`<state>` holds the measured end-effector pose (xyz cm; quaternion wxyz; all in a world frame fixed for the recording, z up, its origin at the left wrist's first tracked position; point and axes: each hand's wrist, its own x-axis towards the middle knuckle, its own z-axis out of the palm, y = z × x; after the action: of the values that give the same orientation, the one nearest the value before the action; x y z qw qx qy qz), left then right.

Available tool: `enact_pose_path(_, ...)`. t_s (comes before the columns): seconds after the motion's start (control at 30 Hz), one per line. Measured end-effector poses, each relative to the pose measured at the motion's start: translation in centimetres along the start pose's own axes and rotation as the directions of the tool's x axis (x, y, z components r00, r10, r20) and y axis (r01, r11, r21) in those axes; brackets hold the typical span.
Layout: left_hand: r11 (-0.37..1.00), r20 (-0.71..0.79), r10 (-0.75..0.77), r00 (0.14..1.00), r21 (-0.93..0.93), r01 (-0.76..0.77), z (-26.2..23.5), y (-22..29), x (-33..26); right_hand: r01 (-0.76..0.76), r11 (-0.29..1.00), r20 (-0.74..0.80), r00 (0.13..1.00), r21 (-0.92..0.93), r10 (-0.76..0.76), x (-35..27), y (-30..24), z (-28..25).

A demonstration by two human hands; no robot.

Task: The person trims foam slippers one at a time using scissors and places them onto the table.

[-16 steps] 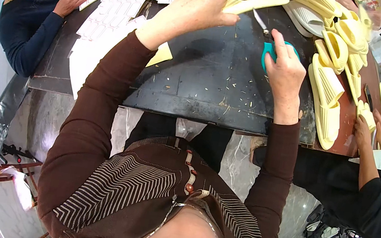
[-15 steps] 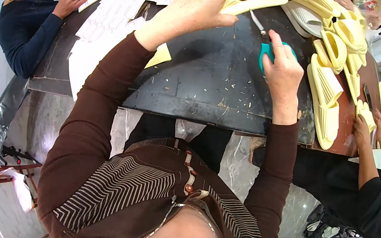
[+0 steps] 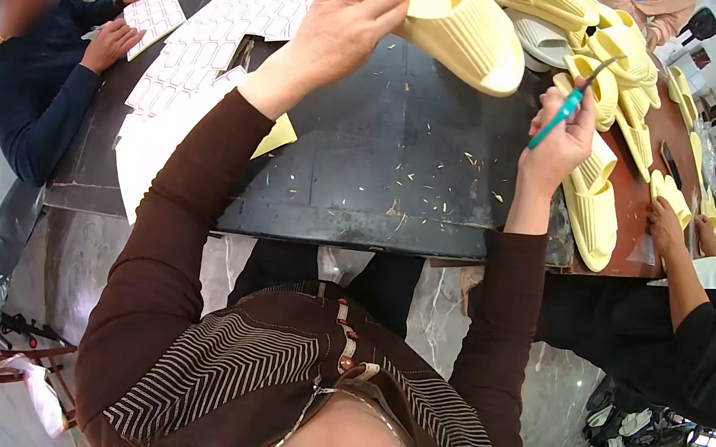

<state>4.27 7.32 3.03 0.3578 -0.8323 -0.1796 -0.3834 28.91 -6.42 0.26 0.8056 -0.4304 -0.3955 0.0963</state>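
My left hand [image 3: 341, 29] grips a pale yellow ribbed slipper [image 3: 472, 39] near one end. The slipper is held above the dark table [image 3: 316, 193], its rounded toe pointing right. My right hand [image 3: 564, 149] is closed round teal-handled scissors [image 3: 567, 116], whose dark blades point up and right. The scissors are apart from the held slipper. Just beyond my right hand lie several more yellow slippers [image 3: 603, 222], partly hidden behind it. A grey-white slipper [image 3: 540, 41] lies between the held slipper and the pile.
White label sheets [image 3: 185, 67] spread across the table's left side, with a yellow piece [image 3: 278, 136] by my left forearm. Small yellow scraps dot the tabletop. At left a person's hands [image 3: 111, 45] hold a sheet; at right another person's hand [image 3: 666, 228] holds a yellow slipper.
My left hand has moved slightly left and down, bringing a slipper into the middle. My right hand has risen right and turned the scissors, whose blades now point up and right.
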Motion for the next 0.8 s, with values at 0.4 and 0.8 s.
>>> enact_pose_path(0.4, 0.971, -0.212, 0.224, 0.951, -0.033, -0.236, 0.2, 1.5, -0.8, -0.324, 0.946, 0.16, 0.935, 0.023, 0.317, 1.1, 1.3, -0.9)
enact_pose_path(0.8, 0.915, -0.324, 0.304, 0.896, -0.163, -0.37, 0.0, 2.4, -1.1, -0.57, 0.8, 0.405, 0.787, 0.186, 0.466, -0.5, 0.1, 0.9)
